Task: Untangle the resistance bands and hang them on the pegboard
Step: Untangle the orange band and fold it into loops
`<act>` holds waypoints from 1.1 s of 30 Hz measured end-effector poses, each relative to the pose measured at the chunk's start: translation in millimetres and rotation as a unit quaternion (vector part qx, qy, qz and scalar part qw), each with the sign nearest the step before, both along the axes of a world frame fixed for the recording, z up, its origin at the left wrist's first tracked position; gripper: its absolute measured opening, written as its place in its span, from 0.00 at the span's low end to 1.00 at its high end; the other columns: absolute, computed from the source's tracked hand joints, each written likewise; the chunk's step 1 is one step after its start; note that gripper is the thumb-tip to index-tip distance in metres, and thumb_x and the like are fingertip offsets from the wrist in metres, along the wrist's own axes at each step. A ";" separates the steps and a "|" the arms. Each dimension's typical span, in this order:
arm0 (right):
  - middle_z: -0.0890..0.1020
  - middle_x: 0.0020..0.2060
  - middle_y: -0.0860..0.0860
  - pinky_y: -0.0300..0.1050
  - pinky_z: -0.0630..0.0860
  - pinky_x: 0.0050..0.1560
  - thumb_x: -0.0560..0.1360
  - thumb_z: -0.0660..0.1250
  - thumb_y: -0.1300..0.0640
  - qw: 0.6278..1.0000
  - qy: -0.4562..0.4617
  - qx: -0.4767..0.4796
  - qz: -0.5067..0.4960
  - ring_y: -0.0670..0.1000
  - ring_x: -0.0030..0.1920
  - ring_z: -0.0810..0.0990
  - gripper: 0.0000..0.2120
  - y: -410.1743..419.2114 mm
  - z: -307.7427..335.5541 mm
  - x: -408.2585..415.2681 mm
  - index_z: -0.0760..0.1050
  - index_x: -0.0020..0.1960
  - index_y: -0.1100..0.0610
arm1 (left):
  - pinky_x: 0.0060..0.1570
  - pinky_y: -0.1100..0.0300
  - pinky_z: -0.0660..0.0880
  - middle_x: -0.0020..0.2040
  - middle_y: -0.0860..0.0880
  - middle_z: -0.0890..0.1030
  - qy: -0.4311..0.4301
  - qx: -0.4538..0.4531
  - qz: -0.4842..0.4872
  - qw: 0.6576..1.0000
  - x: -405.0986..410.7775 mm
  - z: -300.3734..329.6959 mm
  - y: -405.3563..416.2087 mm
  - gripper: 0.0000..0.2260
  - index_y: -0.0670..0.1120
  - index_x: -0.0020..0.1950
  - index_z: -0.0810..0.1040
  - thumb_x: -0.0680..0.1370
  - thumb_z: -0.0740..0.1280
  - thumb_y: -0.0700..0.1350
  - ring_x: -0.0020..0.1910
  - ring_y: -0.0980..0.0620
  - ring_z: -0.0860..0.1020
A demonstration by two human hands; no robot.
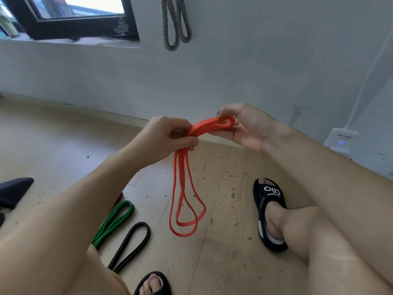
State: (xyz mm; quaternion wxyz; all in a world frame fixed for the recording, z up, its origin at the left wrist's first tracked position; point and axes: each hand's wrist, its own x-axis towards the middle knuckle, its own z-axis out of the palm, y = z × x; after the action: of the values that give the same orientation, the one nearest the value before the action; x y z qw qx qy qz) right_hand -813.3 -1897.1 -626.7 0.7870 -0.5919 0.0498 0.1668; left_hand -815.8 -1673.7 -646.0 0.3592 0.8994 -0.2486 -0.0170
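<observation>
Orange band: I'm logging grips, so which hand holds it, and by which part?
Both. The left hand grips the orange band where its strands bunch, loops hanging below; the right hand pinches its folded top end.

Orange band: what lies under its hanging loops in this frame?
Under the orange band, gripped by the left hand and right hand, only bare, speckled wooden floor shows. The green band and black band lie apart.

Blk sandals (269, 211), window (70, 15), white adapter (340, 139).
</observation>
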 end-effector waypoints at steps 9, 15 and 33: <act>0.83 0.51 0.46 0.47 0.79 0.56 0.80 0.63 0.56 0.841 -0.353 -0.407 -0.047 0.45 0.52 0.82 0.10 26.1 0.7 -11.1 0.77 0.60 0.51 | 0.44 0.62 0.80 0.37 0.55 0.85 -0.084 0.111 -0.041 0.989 -4.8 4.4 -10.2 0.07 0.48 0.48 0.85 0.78 0.73 0.51 0.37 0.58 0.83; 0.79 0.33 0.47 0.48 0.69 0.39 0.86 0.47 0.42 0.769 -0.337 -0.530 0.118 0.45 0.34 0.77 0.20 41.6 -11.8 -18.3 0.69 0.41 0.46 | 0.41 0.74 0.75 0.34 0.60 0.83 -0.070 0.074 -0.010 0.995 -9.4 4.7 -11.0 0.05 0.47 0.47 0.88 0.76 0.76 0.47 0.36 0.66 0.82; 0.76 0.28 0.47 0.42 0.75 0.34 0.83 0.65 0.48 0.899 -0.287 -0.324 -0.070 0.41 0.25 0.73 0.15 6.0 -0.5 5.6 0.75 0.41 0.55 | 0.57 0.51 0.82 0.46 0.50 0.86 0.103 -0.008 -0.069 0.992 -12.0 -25.2 -5.7 0.02 0.46 0.52 0.79 0.81 0.68 0.41 0.48 0.54 0.86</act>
State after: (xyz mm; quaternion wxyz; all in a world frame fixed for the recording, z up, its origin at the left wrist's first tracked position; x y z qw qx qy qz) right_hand -807.8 -1891.1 -627.2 0.5420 -0.8311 -0.0855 -0.0909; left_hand -827.9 -1679.4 -671.2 0.3880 0.8708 -0.2716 -0.1321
